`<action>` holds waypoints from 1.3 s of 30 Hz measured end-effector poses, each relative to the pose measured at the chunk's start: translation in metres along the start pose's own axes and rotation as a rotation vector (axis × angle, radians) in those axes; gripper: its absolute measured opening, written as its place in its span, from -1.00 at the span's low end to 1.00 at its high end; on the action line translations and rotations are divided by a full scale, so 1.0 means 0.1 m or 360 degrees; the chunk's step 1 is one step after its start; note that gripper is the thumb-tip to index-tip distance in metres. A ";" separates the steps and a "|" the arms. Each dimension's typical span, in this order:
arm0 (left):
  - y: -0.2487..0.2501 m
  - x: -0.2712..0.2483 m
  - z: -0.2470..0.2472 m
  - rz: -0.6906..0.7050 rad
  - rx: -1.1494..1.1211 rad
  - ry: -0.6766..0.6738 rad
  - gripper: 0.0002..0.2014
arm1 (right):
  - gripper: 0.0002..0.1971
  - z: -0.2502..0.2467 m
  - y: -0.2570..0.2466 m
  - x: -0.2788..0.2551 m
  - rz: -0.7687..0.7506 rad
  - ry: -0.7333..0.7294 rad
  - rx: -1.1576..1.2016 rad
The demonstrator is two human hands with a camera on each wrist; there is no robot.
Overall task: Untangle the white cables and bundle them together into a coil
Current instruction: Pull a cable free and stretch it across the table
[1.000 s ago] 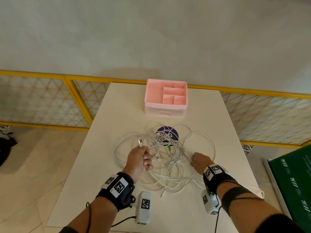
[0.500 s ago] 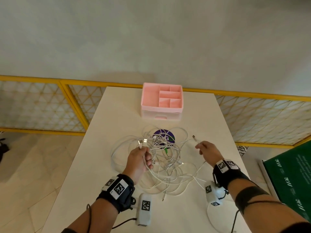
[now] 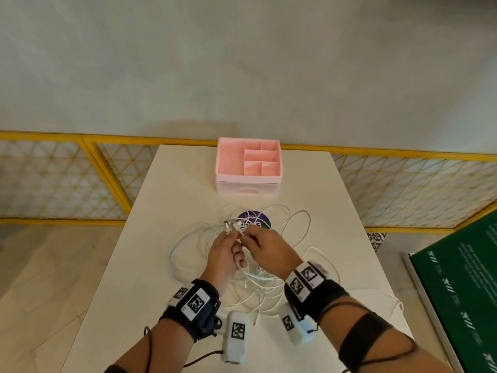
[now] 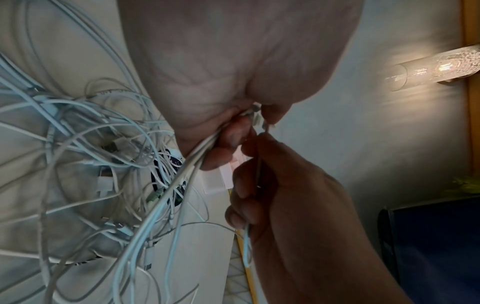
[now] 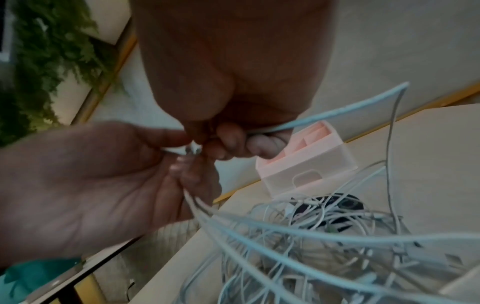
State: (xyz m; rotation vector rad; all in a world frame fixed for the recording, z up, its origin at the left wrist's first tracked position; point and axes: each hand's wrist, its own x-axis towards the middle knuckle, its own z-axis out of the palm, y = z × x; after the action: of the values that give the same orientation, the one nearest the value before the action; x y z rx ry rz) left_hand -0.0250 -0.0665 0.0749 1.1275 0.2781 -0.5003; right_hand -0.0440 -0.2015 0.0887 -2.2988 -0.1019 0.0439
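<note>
The cables (image 3: 271,278) lie in a loose tangle mid-table (image 3: 150,265), over a purple sticker (image 3: 254,219). The left hand (image 3: 224,257) grips several cable ends, plugs up. The right hand (image 3: 269,250) pinches one cable end beside those plugs. A pink organizer (image 3: 248,181) stands behind the tangle.

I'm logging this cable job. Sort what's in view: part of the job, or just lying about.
Job: white cables; left hand gripping plug ends; right hand pinching another cable end.
Lying about: pink organizer; purple sticker; green board; table.
</note>
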 end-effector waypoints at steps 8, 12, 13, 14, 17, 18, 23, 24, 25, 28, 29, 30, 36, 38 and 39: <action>-0.07 0.01 -0.03 0.0136 0.0291 -0.0006 -0.70 | -0.78 0.22 0.09 -0.04 -0.0058 0.0024 -0.0100; -0.08 0.07 -0.04 0.0136 0.0275 0.0170 -0.65 | -0.77 0.26 0.13 -0.08 -0.0101 -0.0006 -0.0166; -0.06 0.08 -0.05 0.0135 0.0214 0.0217 -0.64 | -0.76 0.25 0.16 -0.11 -0.0121 -0.0055 -0.0210; -0.04 0.08 -0.06 0.0144 0.0151 0.0259 -0.63 | -0.74 0.24 0.23 -0.14 -0.0132 -0.0110 -0.0283; 0.07 0.10 -0.14 0.0195 -0.0086 0.0346 -0.63 | -0.72 0.16 0.55 -0.28 -0.0019 -0.0202 -0.0550; 0.11 0.10 -0.17 0.0212 -0.0175 0.0374 -0.63 | -0.75 0.11 0.70 -0.33 0.0062 -0.0187 -0.0591; 0.24 0.16 -0.36 0.0235 -0.0253 0.0392 -0.57 | -0.83 -0.32 1.29 -0.53 0.0621 0.0130 -0.0681; 0.25 0.17 -0.39 0.0226 -0.0214 0.0384 -0.57 | -0.83 -0.42 1.38 -0.56 0.0749 0.0207 -0.0641; 0.24 0.17 -0.41 0.0212 -0.0182 0.0371 -0.56 | -0.84 -0.53 1.41 -0.58 0.0869 0.0272 -0.0616; 0.22 0.17 -0.38 0.0175 -0.0130 0.0340 -0.54 | -0.84 -0.79 1.46 -0.53 0.1087 0.0365 -0.0335; 0.20 0.17 -0.36 0.0163 -0.0089 0.0321 -0.54 | -0.82 -0.84 1.41 -0.48 0.1097 0.0387 -0.0064; 0.18 0.17 -0.33 0.0156 -0.0031 0.0299 -0.55 | -0.84 -0.87 1.35 -0.43 0.1076 0.0425 0.0232; 0.08 0.09 -0.13 0.0206 0.0222 0.0172 -0.60 | -0.69 -0.94 0.50 -0.19 0.0633 0.0628 0.1518; 0.04 0.08 -0.09 0.0219 0.0318 0.0118 -0.60 | -0.76 -0.88 0.26 -0.15 0.0479 0.0526 0.1619; 0.02 0.09 -0.07 0.0226 0.0356 0.0088 -0.62 | -0.79 -0.82 0.18 -0.13 0.0403 0.0464 0.1571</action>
State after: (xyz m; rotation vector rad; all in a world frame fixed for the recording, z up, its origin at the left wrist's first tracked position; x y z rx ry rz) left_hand -0.0161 -0.0612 0.0696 1.3698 0.1912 -0.3812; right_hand -0.0511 -0.2753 0.1301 -1.2991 0.3020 -0.0938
